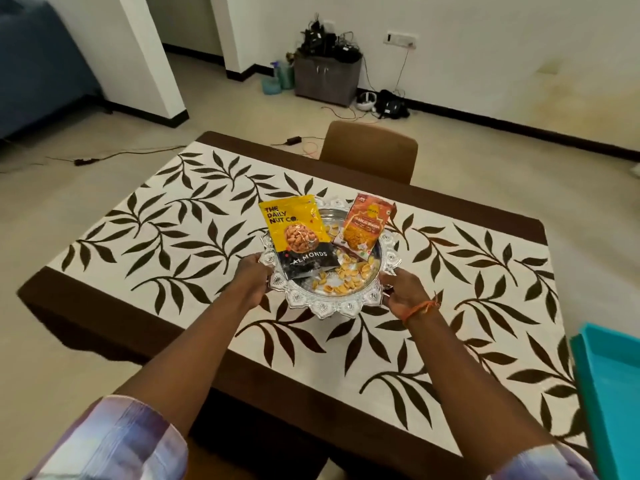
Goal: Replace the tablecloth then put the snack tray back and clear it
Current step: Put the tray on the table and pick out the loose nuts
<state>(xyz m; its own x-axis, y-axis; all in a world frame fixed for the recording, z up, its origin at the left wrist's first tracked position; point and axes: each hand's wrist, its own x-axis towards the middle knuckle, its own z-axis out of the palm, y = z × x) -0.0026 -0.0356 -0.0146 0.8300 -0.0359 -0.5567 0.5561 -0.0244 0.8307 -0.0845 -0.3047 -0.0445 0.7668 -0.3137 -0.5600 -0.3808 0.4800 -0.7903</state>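
Snack tray (346, 308): a round silvery dish with a scalloped, embossed rim and a shallow polished well. It looks stiff and fairly light, though the smooth well would let its load slide if tipped, so it should be kept level.
Where to hold: opposite sides of the rim, as now; the petal-shaped edge gives the fingers something to catch.
Left hand (252, 276): fingers curled round the tray's left rim, gripping it.
Right hand (403, 292): fingers wrapped on the tray's right rim; an orange thread sits at the wrist.
Tray's place: near the middle of the worktop, on or just above the leaf-patterned tablecloth (166, 223); I cannot tell whether it is touching.
Almond pouch (298, 237): yellow and black, lying in the tray's left half, overhanging the far rim; light and slippery.
Orange packet (363, 226): in the tray's right half, tilted; a soft foil bag.
Loose snacks (346, 271): small yellow pieces scattered in the tray's near part; crumbly, easily spilled.
Teal bin (609, 393): well to the tray's right, at the worktop's edge.
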